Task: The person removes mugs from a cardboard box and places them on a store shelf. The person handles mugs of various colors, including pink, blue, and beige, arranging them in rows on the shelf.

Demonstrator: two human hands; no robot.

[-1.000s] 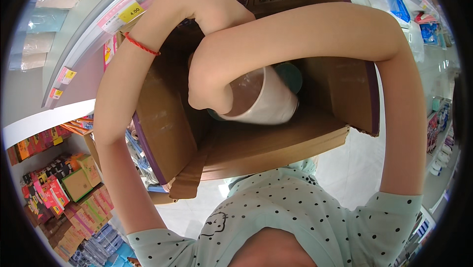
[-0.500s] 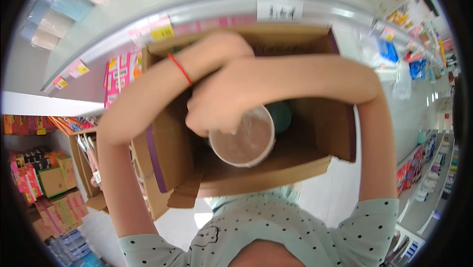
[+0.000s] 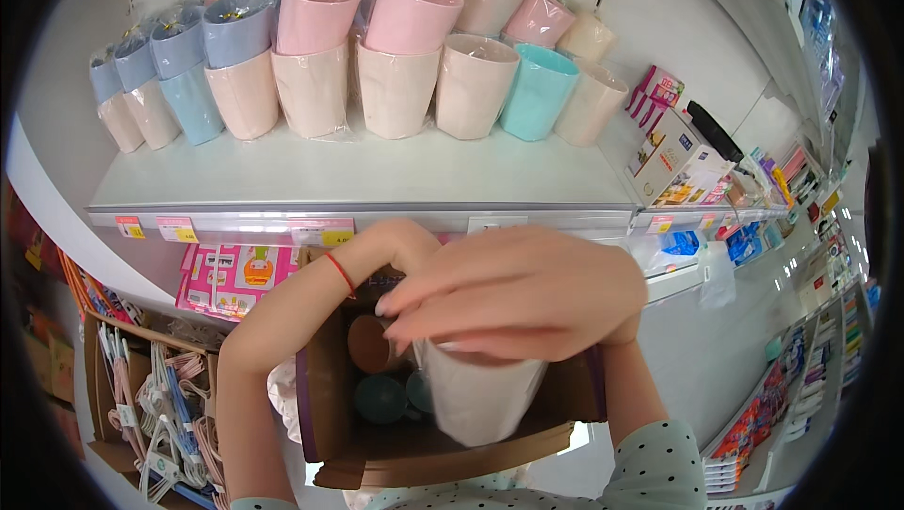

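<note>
My right hand (image 3: 527, 293) grips a pale pinkish-white plastic cup (image 3: 485, 406) from above, its fingers bent over the rim. The cup is upright, over an open cardboard box (image 3: 424, 472). Behind it my left hand (image 3: 405, 244) reaches across the far edge of the box, with a red string on the wrist. Its fingers are hidden by my right hand. Inside the box, left of the held cup, are a brownish-pink cup (image 3: 373, 345) and a teal cup (image 3: 380, 400). Another teal piece beside them is partly covered.
Above the box, a shelf (image 3: 377, 171) carries stacked blue, pink, cream and teal cups (image 3: 399, 86) in clear wrap. A carton (image 3: 673, 157) stands to their right. Left of the box are a pink package (image 3: 235, 275) and a carton of hangers (image 3: 165, 416).
The view has tilted up, bringing the shelf of cups into sight. My right hand has lifted the cup, which earlier showed its open top down in the box.
</note>
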